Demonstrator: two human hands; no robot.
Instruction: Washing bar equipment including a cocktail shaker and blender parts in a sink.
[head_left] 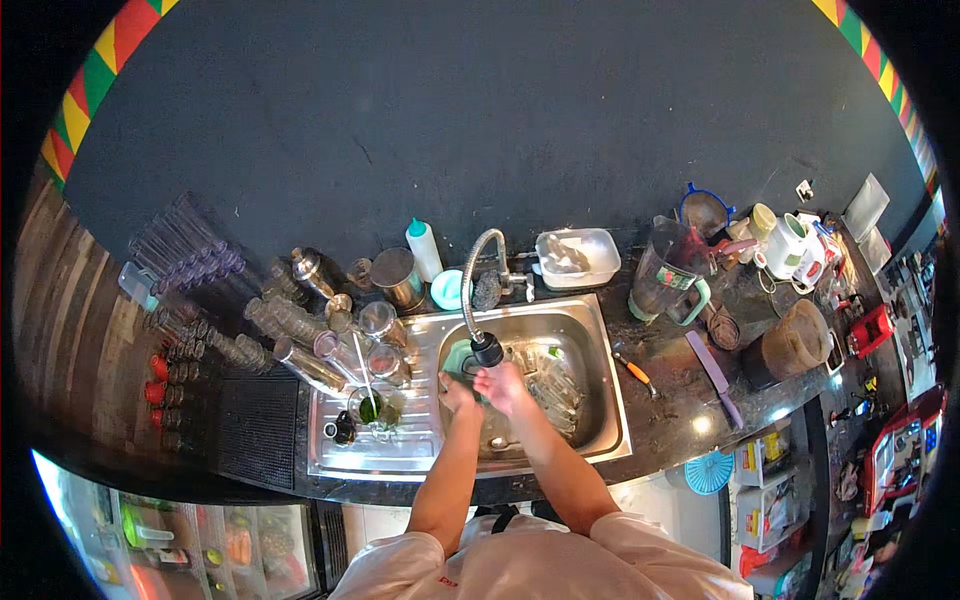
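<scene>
Both hands are over the steel sink [612,400], under the black spray head [487,350] of a flexible-hose faucet [470,285]. My left hand [457,392] is closed on the near side of a mint-green container [458,357], partly hidden by the hand and the spray head. Close beside it, just below the spray head, is my right hand [500,388] with its fingers curled; what they hold, if anything, is hidden. In the basin lie clear glasses or plastic pieces [556,393] and a spoon [500,443].
Upturned glasses and metal cups [385,322] crowd the left drainboard [425,400]. Behind stand a squeeze bottle [423,250] and a white tub [578,258]. On the right counter are a blender jug [660,270], an orange-handled tool [635,373], a purple knife [713,378] and a brown pitcher [790,343].
</scene>
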